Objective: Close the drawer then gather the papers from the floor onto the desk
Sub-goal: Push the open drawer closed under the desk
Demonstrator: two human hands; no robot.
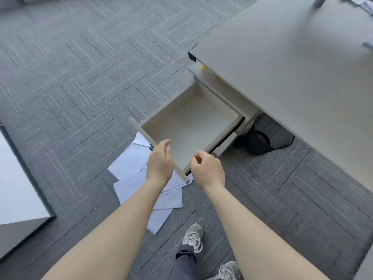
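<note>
- Reaching w/ both hands toward the drawer (191, 126), which stands pulled out from under the desk (292, 63) at frame centre.
- Left hand (160, 161): fingers loosely curled, thumb apart from them, nothing held; it sits over the drawer's front panel (141, 130), fingertips at its top edge. Can't tell if they actually touch it.
- Right hand (207, 168): fingers curled inward into a loose half-fist, nothing in it; hovers over the drawer's lower-right corner, contact unclear.
- Drawer: empty inside; long axis runs lower left to upper right, front panel facing lower left, back end tucked under the desk.
- Papers (139, 178): white sheets, overlapping & fanned at mixed angles, flat on the carpet (70, 77) lower left of the drawer, partly under its front panel and the left forearm.
- Black bin (260, 142) under the desk, right of the drawer.
</note>
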